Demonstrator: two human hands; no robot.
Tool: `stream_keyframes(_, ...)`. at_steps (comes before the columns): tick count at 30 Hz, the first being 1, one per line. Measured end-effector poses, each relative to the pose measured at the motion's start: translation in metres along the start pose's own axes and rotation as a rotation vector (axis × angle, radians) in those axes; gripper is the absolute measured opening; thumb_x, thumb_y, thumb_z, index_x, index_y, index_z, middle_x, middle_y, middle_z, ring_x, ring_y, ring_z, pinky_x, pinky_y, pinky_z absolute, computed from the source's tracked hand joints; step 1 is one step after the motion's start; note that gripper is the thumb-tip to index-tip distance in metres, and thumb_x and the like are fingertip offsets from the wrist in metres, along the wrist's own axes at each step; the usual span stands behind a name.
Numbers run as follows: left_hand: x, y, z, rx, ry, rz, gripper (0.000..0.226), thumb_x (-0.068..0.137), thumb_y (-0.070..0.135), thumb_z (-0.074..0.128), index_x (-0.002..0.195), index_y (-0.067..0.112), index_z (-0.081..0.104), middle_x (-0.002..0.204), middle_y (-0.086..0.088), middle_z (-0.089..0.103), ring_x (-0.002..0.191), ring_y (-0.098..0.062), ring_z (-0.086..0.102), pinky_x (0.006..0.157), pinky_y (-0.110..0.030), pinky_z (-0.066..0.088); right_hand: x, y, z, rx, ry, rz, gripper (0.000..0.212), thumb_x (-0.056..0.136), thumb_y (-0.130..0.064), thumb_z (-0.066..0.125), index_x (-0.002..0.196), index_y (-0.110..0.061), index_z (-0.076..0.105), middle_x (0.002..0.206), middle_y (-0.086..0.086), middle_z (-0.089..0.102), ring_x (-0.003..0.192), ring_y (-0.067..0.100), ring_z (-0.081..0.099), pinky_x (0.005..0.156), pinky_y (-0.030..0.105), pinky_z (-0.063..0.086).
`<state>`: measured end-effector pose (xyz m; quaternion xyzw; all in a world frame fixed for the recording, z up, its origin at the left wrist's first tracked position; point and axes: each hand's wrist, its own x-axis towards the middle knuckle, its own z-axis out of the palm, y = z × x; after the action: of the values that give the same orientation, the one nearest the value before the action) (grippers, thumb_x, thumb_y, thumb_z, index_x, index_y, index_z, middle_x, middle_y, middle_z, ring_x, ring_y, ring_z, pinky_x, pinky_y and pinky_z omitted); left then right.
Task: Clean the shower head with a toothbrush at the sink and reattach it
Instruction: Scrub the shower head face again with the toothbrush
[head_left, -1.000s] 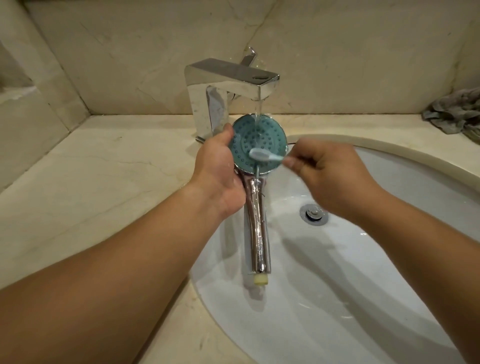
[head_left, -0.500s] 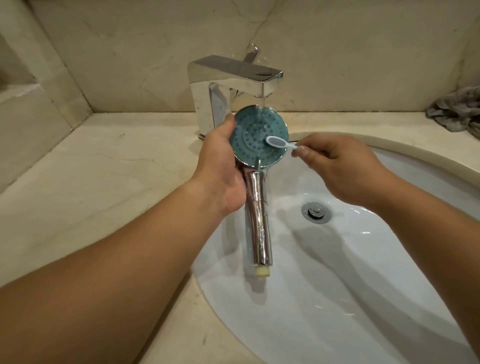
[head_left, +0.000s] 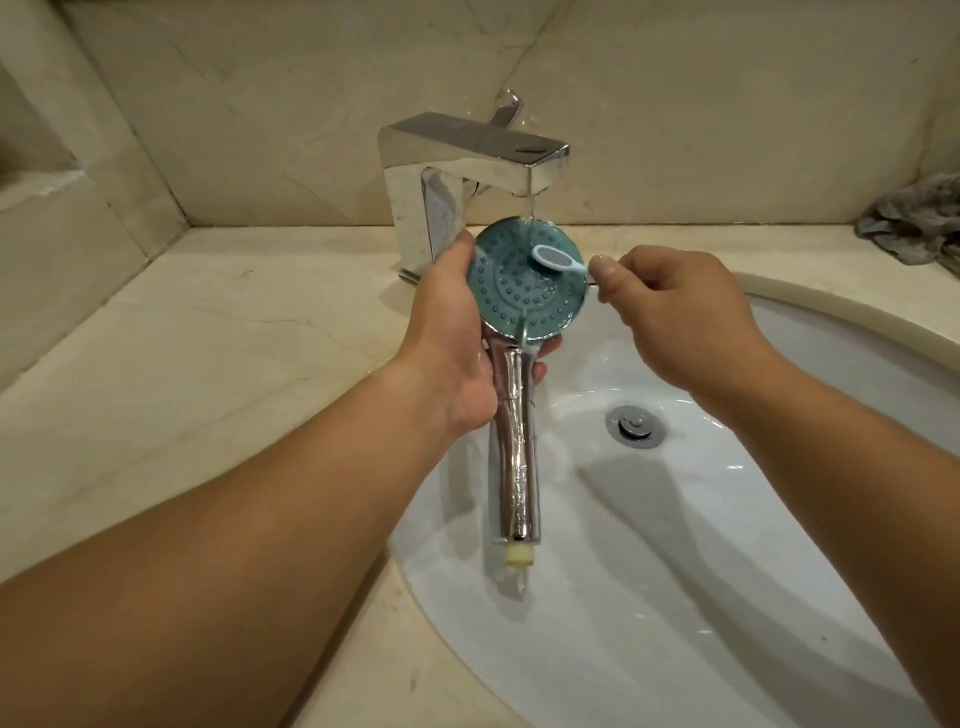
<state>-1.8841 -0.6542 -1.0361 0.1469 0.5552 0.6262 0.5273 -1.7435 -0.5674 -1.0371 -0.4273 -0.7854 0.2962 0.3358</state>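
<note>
Scrub step, reattach not begun. Left hand (head_left: 457, 338) grips shower head (head_left: 527, 283) under tap (head_left: 478, 156) stream; right hand (head_left: 670, 306) pinches toothbrush (head_left: 556, 258), bristles on far-right face. Next, prob.: work brush across remaining nozzles w/ light pressure.

Teal dotted face and chrome handle are noted on the shower head (head_left: 524, 291); toothbrush (head_left: 556, 260) white-grey; sink (head_left: 727, 571) white; worktop (head_left: 208, 364) veined cream.

Both bare forearms reached forward, converging. The left hand (head_left: 457, 343) was cupped with its thumb raised and its fingers curled in a grip; the right hand (head_left: 675, 306) pinched between thumb and curled fingers.
</note>
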Motion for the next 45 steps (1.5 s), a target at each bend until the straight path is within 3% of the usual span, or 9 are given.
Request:
stream_keyframes(5,0.0,0.001,-0.002,-0.037,0.02,-0.002,0.069,0.099,0.071,0.033,0.119,0.02,0.076,0.111,-0.015,0.079,0.104,-0.033,0.07,0.083,-0.041,0.047,-0.008,0.001,0.003,0.075,-0.102,0.037,0.039,0.092,-0.052,0.062,0.073,-0.019,0.07,0.054,0.0,0.049,0.048,0.01,0.041,0.058,0.032,0.039)
stream_keyframes(9,0.001,0.001,0.0,-0.037,0.011,-0.005,0.065,0.099,0.069,0.035,0.12,0.021,0.074,0.112,-0.013,0.079,0.104,-0.035,0.071,0.083,-0.043,0.048,0.002,0.001,0.0,0.139,0.042,0.059,0.039,0.091,-0.052,0.064,0.072,-0.018,0.07,0.052,-0.007,0.047,0.054,0.016,0.042,0.062,0.033,0.038)
stream_keyframes(13,0.002,0.0,0.001,-0.057,-0.015,-0.024,0.068,0.099,0.069,0.034,0.124,0.019,0.073,0.116,-0.013,0.078,0.105,-0.033,0.071,0.082,-0.041,0.046,-0.006,-0.005,0.008,0.046,-0.117,0.001,0.035,0.092,-0.052,0.062,0.077,-0.024,0.074,0.04,-0.013,0.045,0.05,0.013,0.04,0.059,0.029,0.032)
stream_keyframes(18,0.003,0.0,0.002,-0.016,-0.007,-0.003,0.066,0.1,0.069,0.034,0.121,0.022,0.074,0.112,-0.012,0.079,0.106,-0.034,0.071,0.085,-0.043,0.046,0.004,-0.004,-0.001,0.066,0.058,0.015,0.042,0.092,-0.051,0.063,0.078,-0.013,0.072,0.049,-0.006,0.045,0.054,0.017,0.041,0.061,0.041,0.04)
stream_keyframes(22,0.001,-0.001,0.003,-0.028,-0.009,0.002,0.067,0.101,0.067,0.034,0.12,0.018,0.075,0.111,-0.013,0.079,0.109,-0.034,0.072,0.084,-0.042,0.045,-0.004,-0.011,0.01,-0.007,-0.073,-0.031,0.036,0.094,-0.051,0.06,0.074,-0.023,0.071,0.043,-0.015,0.051,0.056,0.013,0.041,0.07,0.035,0.034)
stream_keyframes(26,0.002,-0.001,0.003,-0.004,0.011,0.012,0.064,0.101,0.068,0.034,0.119,0.022,0.074,0.11,-0.012,0.08,0.111,-0.037,0.071,0.086,-0.044,0.047,0.0,-0.003,0.003,0.031,0.082,-0.018,0.044,0.093,-0.052,0.06,0.081,-0.012,0.072,0.055,0.001,0.057,0.064,0.026,0.051,0.079,0.04,0.045)
stream_keyframes(29,0.002,0.0,0.002,-0.015,0.009,0.001,0.066,0.101,0.068,0.034,0.122,0.021,0.074,0.111,-0.013,0.079,0.106,-0.036,0.071,0.08,-0.041,0.046,-0.003,-0.005,0.009,0.0,-0.009,-0.005,0.039,0.094,-0.052,0.059,0.073,-0.021,0.07,0.045,-0.01,0.05,0.061,0.019,0.044,0.076,0.036,0.038)
stream_keyframes(40,0.005,-0.002,0.002,-0.016,0.001,-0.012,0.066,0.1,0.069,0.036,0.124,0.02,0.073,0.114,-0.013,0.079,0.099,-0.033,0.07,0.081,-0.04,0.047,0.001,-0.006,0.011,0.052,0.113,0.049,0.041,0.094,-0.053,0.058,0.071,-0.021,0.068,0.049,-0.008,0.05,0.065,0.021,0.049,0.089,0.049,0.047)
stream_keyframes(45,0.003,-0.001,0.002,-0.042,-0.013,0.0,0.067,0.102,0.067,0.033,0.123,0.018,0.073,0.115,-0.015,0.078,0.096,-0.032,0.068,0.078,-0.039,0.044,-0.003,-0.008,0.014,-0.006,0.049,0.025,0.042,0.095,-0.052,0.057,0.07,-0.021,0.067,0.044,-0.014,0.049,0.062,0.02,0.045,0.083,0.046,0.046)
